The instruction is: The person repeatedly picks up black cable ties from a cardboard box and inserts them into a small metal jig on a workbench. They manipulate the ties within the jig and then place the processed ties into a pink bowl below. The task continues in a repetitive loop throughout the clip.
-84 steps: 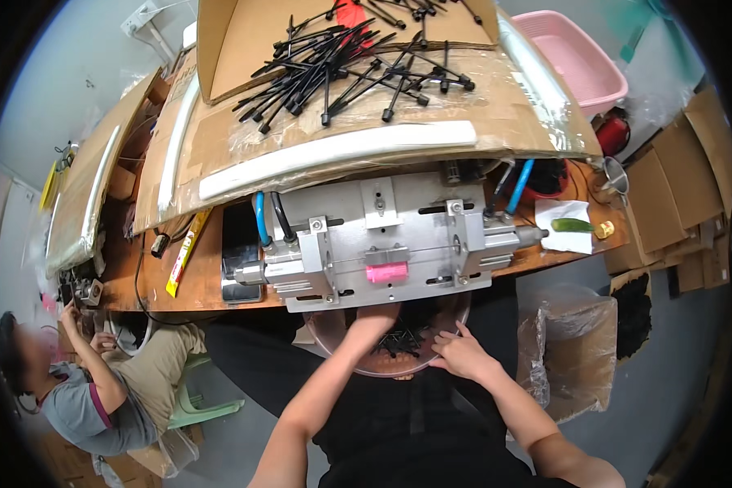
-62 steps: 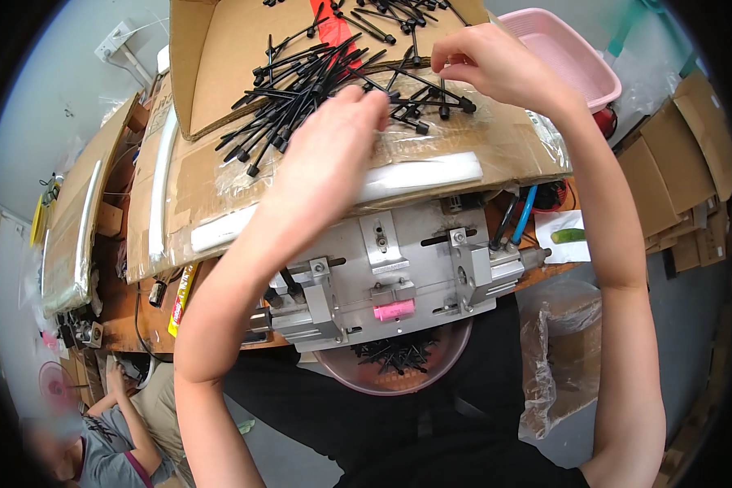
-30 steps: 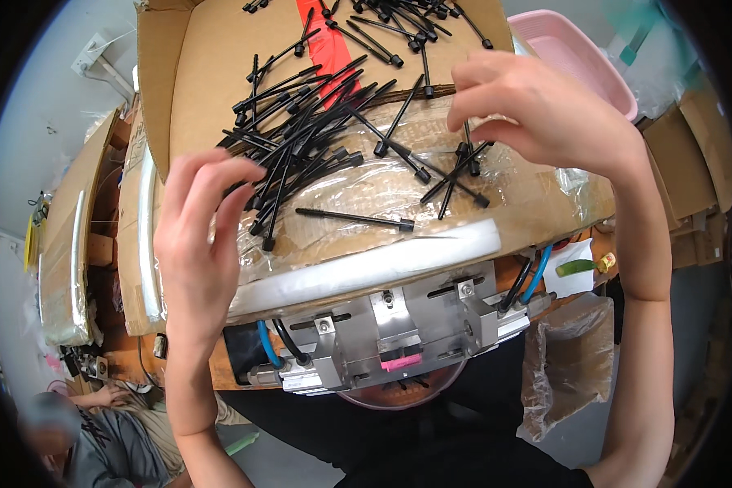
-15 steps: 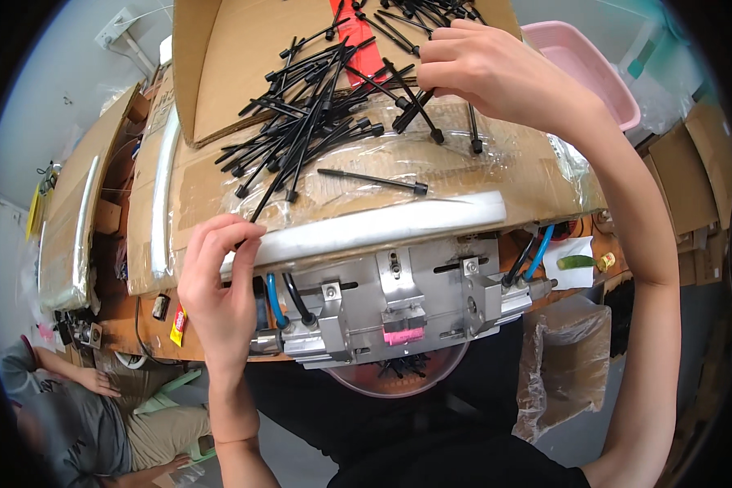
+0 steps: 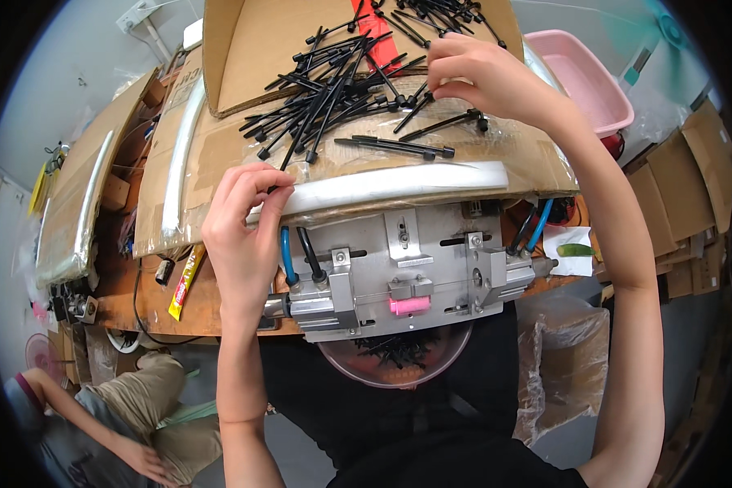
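Observation:
My left hand (image 5: 248, 207) is closed in a pinch on a thin black rod, which runs up from the fingertips toward the pile. This hand is beside the left end of a white padded strip (image 5: 398, 183). The pile of black headed rods (image 5: 333, 102) lies on cardboard. Above the cardboard's right part, my right hand (image 5: 484, 77) has its fingers curled together. One black rod (image 5: 412, 114) ends at its fingertips, but whether they grip it is unclear. Below them lie a loose rod (image 5: 443, 124) and a pair of rods (image 5: 394, 146).
Nearer me stands a metal fixture (image 5: 407, 248) with clamp blocks, blue and black tubes and a pink piece (image 5: 410, 305). A clear bowl (image 5: 394, 374) of black parts is below it. A pink basin (image 5: 586, 81) stands far right; a co-worker (image 5: 122, 415) sits at left.
Several rods that were at my right hand's fingers now lie on the cardboard, two beside each other. My left hand keeps its pinch by the white strip. The whole view has shifted slightly.

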Action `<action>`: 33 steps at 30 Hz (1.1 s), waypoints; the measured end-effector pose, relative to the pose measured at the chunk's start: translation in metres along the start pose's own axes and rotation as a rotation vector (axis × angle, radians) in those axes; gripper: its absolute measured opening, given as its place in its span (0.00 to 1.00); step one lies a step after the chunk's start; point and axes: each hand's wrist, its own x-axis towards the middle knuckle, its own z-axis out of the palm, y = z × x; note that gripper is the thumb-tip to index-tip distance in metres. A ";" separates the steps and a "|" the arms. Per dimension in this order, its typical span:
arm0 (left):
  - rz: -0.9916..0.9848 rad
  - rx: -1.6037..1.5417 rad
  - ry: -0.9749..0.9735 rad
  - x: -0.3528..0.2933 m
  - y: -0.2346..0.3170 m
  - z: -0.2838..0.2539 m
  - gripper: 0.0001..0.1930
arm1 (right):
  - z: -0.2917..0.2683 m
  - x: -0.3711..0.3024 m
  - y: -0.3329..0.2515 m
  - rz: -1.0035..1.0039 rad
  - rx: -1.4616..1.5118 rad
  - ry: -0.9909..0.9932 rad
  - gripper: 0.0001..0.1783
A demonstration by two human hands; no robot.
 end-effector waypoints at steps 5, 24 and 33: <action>-0.036 -0.035 -0.018 0.001 0.002 -0.001 0.05 | 0.011 0.015 -0.006 -0.089 -0.153 -0.106 0.05; 0.035 0.080 0.048 -0.022 0.011 -0.001 0.18 | 0.006 -0.069 -0.017 0.059 -0.301 0.144 0.12; 0.025 0.212 -0.069 -0.081 0.048 0.004 0.39 | 0.038 -0.015 0.011 0.140 -0.007 0.083 0.10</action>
